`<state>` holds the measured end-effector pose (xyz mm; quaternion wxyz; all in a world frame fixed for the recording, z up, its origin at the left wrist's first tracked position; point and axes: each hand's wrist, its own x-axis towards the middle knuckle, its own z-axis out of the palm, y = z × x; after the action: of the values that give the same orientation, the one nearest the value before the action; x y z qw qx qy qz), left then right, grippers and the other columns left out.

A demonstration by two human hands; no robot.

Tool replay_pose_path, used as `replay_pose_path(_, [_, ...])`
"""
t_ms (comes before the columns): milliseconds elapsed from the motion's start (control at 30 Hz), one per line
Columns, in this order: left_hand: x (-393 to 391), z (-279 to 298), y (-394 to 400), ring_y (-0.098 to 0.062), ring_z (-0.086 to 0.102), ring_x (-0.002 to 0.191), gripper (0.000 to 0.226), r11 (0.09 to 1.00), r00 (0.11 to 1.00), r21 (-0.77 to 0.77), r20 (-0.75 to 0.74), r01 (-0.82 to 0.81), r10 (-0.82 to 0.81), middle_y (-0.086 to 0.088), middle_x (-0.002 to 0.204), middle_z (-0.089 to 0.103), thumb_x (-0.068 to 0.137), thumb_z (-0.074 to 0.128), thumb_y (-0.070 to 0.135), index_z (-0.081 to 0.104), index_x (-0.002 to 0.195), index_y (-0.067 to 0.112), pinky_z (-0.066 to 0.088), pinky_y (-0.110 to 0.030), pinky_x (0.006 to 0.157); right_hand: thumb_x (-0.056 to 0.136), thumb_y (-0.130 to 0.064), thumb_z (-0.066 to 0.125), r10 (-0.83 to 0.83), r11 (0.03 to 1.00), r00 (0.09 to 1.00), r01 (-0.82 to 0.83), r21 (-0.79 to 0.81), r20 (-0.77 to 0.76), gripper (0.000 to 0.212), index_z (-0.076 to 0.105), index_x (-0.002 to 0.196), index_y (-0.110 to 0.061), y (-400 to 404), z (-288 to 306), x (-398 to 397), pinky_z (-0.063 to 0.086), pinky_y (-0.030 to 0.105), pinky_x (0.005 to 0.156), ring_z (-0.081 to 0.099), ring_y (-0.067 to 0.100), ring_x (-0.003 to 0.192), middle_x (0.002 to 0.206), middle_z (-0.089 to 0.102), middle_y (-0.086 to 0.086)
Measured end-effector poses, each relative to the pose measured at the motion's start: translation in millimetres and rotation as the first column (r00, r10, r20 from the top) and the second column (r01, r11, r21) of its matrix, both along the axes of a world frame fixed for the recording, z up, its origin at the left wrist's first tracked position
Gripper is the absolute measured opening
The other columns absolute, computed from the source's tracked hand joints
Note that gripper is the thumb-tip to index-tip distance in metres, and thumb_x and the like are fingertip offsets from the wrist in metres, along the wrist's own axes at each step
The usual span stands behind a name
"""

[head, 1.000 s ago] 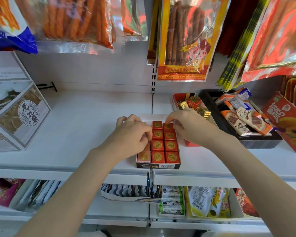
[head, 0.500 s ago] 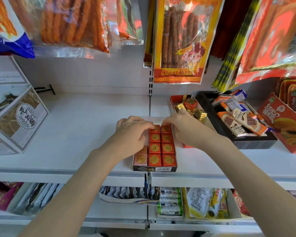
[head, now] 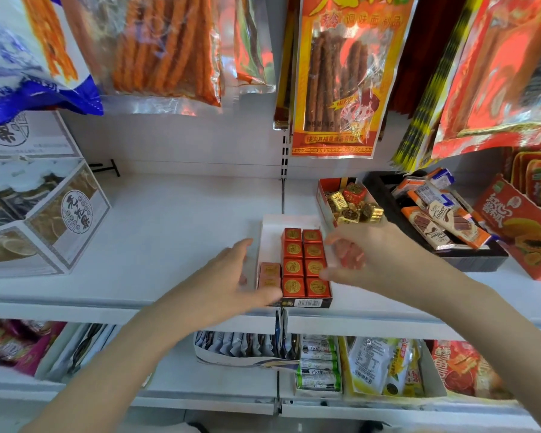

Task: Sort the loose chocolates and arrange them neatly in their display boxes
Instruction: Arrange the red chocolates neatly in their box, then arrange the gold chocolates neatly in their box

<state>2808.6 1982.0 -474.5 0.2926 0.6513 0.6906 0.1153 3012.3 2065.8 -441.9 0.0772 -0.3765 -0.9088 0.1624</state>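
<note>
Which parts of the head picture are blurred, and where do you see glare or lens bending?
Head view: both hands, the left hand and right hand, are smeared by motion; the red chocolates in their display box stay sharp; glare glints on the hanging snack bags; the wide lens bows the shelf edge.

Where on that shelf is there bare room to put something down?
The widest bare patch of the white shelf lies between the grey cartons and the display box. Right of it is crowded: the box of gold chocolates, then the black tray.
</note>
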Motion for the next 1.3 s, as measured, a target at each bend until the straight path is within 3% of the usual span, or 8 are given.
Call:
replay_pose_path(100, [6.8, -8.0, -8.5, -0.008, 0.048, 0.111, 0.097, 1.0, 0.999, 0.024, 0.032, -0.006, 0.005, 0.005, 0.14, 0.037, 0.071, 0.068, 0.05, 0.005, 0.143, 0.034, 0.046, -0.028, 0.097, 0.072, -0.048, 0.068, -0.029, 0.996, 0.991, 0.04, -0.083, 0.129, 0.076, 0.026, 0.131, -0.025, -15.0, -8.4, -0.9, 0.052, 0.037, 0.081, 0.062, 0.015, 0.085, 0.098, 0.062, 0.002])
replay_pose_path(200, [10.3, -11.7, -4.5, -0.005, 0.048, 0.104, 0.097, 0.995, 0.998, 0.094, 0.056, -0.041, 0.036, 0.006, 0.139, 0.041, 0.074, 0.071, 0.038, 0.005, 0.144, 0.029, 0.044, -0.024, 0.095, 0.076, -0.034, 0.071, 0.003, 0.994, 0.989, 0.012, -0.108, 0.145, 0.087, 0.011, 0.138, -0.027, -18.7, -24.6, -7.3, 0.053, 0.034, 0.077, 0.062, 0.019, 0.086, 0.1, 0.063, 0.008])
replay_pose_path(400, [-9.5, -13.8, 7.2, 0.007, 0.053, 0.076, 0.094, 0.987, 0.989, 0.14, 0.133, -0.076, 0.057, 0.005, 0.124, 0.053, 0.076, 0.072, 0.022, 0.008, 0.144, 0.028, 0.044, -0.007, 0.068, 0.078, -0.02, 0.069, 0.008, 0.997, 0.999, -0.011, -0.081, -0.035, 0.08, 0.016, 0.138, -0.023, -4.8, -32.5, -28.1, 0.054, 0.028, 0.071, 0.06, 0.015, 0.074, 0.096, 0.065, 0.007])
replay_pose_path(667, [-52.3, -18.1, 27.1, -0.012, 0.054, 0.091, 0.08, 0.932, 0.934, 0.181, 0.233, -0.315, 0.271, -0.006, 0.131, 0.051, 0.081, 0.066, 0.01, 0.016, 0.144, 0.017, 0.041, -0.022, 0.085, 0.084, -0.014, 0.06, -0.11, 0.991, 0.961, 0.087, -0.103, -0.253, 0.065, 0.022, 0.138, -0.014, 13.1, -49.5, -89.2, 0.049, 0.029, 0.074, 0.063, 0.026, 0.088, 0.11, 0.063, 0.015])
replay_pose_path(900, [-58.0, -25.6, 41.5, -0.026, 0.055, 0.113, 0.068, 0.895, 0.911, 0.219, 0.235, -0.39, 0.339, -0.008, 0.137, 0.049, 0.086, 0.056, 0.005, 0.018, 0.143, 0.013, 0.041, -0.034, 0.099, 0.085, -0.008, 0.056, -0.212, 0.971, 0.931, 0.166, -0.173, -0.298, 0.055, 0.028, 0.133, -0.01, 18.7, -52.0, -108.9, 0.043, 0.028, 0.074, 0.061, 0.03, 0.096, 0.117, 0.059, 0.017])
replay_pose_path(1067, [-45.7, -13.9, 27.9, -0.025, 0.04, 0.123, 0.058, 0.866, 0.948, 0.442, -0.094, -0.235, 0.305, -0.008, 0.137, 0.042, 0.089, 0.052, 0.014, 0.025, 0.14, 0.014, 0.035, -0.037, 0.102, 0.085, -0.019, 0.061, -0.315, 0.942, 0.919, 0.273, -0.197, -0.235, 0.055, 0.034, 0.133, -0.017, 21.1, -16.7, -67.2, 0.045, 0.028, 0.081, 0.056, 0.017, 0.096, 0.127, 0.052, 0.005])
replay_pose_path(1167, [-22.0, -6.6, 21.0, -0.019, 0.038, 0.123, 0.052, 0.848, 0.973, 0.502, -0.047, -0.171, 0.224, -0.003, 0.136, 0.042, 0.091, 0.049, 0.015, 0.028, 0.139, 0.015, 0.033, -0.031, 0.103, 0.085, -0.015, 0.059, -0.372, 0.926, 0.898, 0.376, -0.027, -0.236, 0.037, 0.05, 0.121, -0.013, 26.2, -0.5, -15.6, 0.04, 0.023, 0.08, 0.053, 0.014, 0.089, 0.113, 0.061, 0.005])
replay_pose_path(1300, [18.3, -11.6, 33.2, -0.016, 0.041, 0.124, 0.052, 0.89, 0.994, 0.444, 0.059, -0.104, 0.087, -0.002, 0.136, 0.044, 0.09, 0.05, 0.014, 0.029, 0.138, 0.016, 0.035, -0.03, 0.105, 0.086, -0.009, 0.057, -0.461, 0.871, 0.869, 0.481, 0.095, -0.179, 0.026, 0.058, 0.112, -0.006, 33.4, -12.2, 34.1, 0.045, 0.034, 0.08, 0.059, 0.03, 0.095, 0.107, 0.065, 0.017])
